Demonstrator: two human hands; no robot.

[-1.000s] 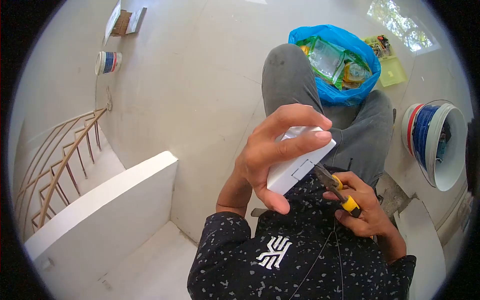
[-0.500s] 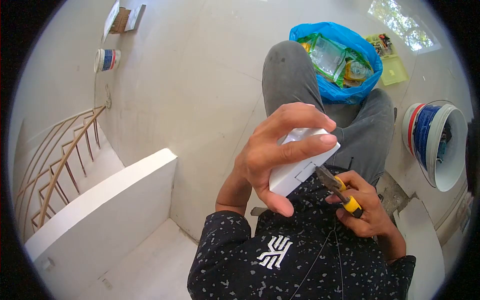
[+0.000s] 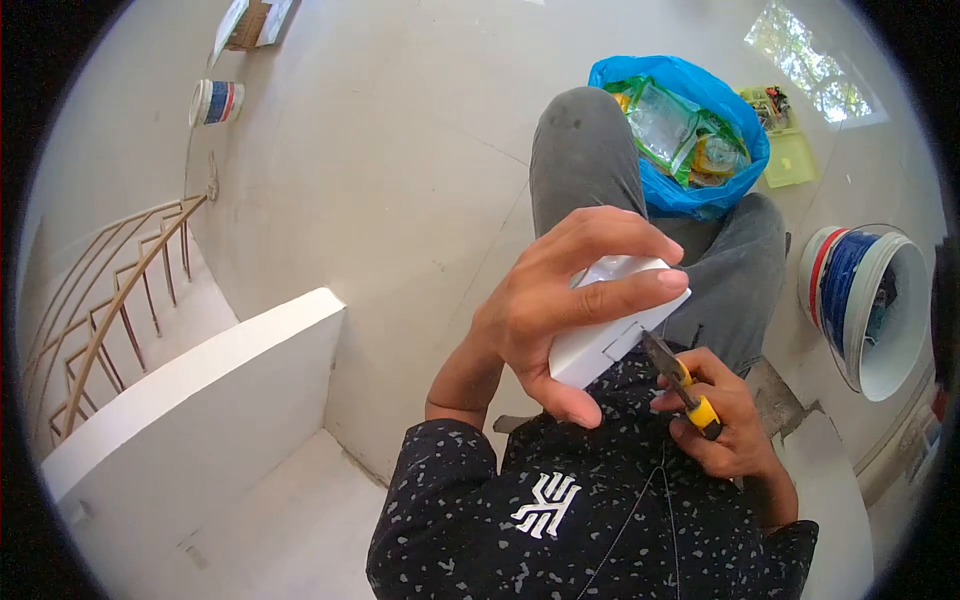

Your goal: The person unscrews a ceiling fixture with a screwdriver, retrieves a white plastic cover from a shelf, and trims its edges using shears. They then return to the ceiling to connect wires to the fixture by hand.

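Observation:
My left hand [image 3: 560, 300] grips a white plastic box [image 3: 590, 352], probably an electrical back box, with fingers over its top and thumb along its lower edge. The side facing right carries a small rectangular outline cut into the plastic. In my right hand [image 3: 722, 418] is a pair of pliers [image 3: 683, 383] with yellow and black handles. Their dark metal jaws point up and left, with the tip right at the outlined patch on the box. Both hands are in front of my chest, above my lap.
A blue plastic bag [image 3: 745, 185] of packaged parts stands beyond my knees, beside a yellow-green organizer case [image 3: 792, 160]. At right a paint bucket [image 3: 840, 290] lies tilted. A low white wall [image 3: 200, 400] and stair railing [image 3: 125, 330] are at left; another bucket [image 3: 215, 103] stands farther off.
The view has shifted slightly. My left hand still holds the box, and the pliers' jaw tip stays at the edge of its outlined patch.

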